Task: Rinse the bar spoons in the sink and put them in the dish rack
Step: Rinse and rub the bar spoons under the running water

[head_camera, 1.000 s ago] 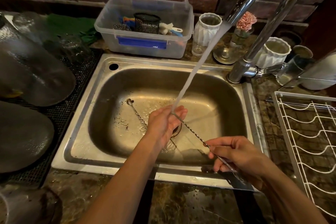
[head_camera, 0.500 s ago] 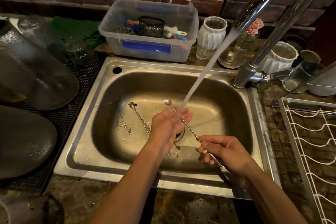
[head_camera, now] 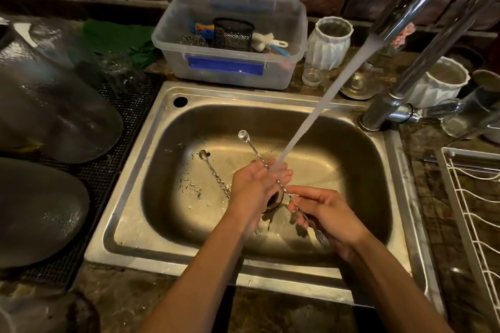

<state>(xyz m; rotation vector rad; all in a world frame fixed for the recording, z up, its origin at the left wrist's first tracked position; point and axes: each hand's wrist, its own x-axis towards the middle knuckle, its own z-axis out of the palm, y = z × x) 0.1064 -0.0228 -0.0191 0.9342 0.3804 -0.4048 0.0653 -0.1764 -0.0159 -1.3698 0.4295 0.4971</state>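
Note:
A long twisted bar spoon (head_camera: 253,146) slants across the steel sink (head_camera: 151,192), bowl end up and to the left, fork end by my right wrist. My right hand (head_camera: 327,215) pinches its lower shaft. My left hand (head_camera: 255,184) is wrapped around the middle of the shaft, right under the running water stream (head_camera: 322,105). A second bar spoon (head_camera: 213,173) lies flat on the sink floor to the left of my hands, its lower end hidden behind my left hand. The white wire dish rack (head_camera: 476,213) stands at the right edge.
The chrome tap (head_camera: 405,67) rises at the sink's back right. A clear plastic tub (head_camera: 230,38) of scrubbing tools sits behind the sink, with white ribbed cups (head_camera: 330,43) beside it. Dark plates (head_camera: 40,211) and upturned glasses rest on a black mat at left.
The held spoon has slid up and to the left through my left hand, so its bowl now sticks out well beyond my fingers. My right hand has followed toward the drain.

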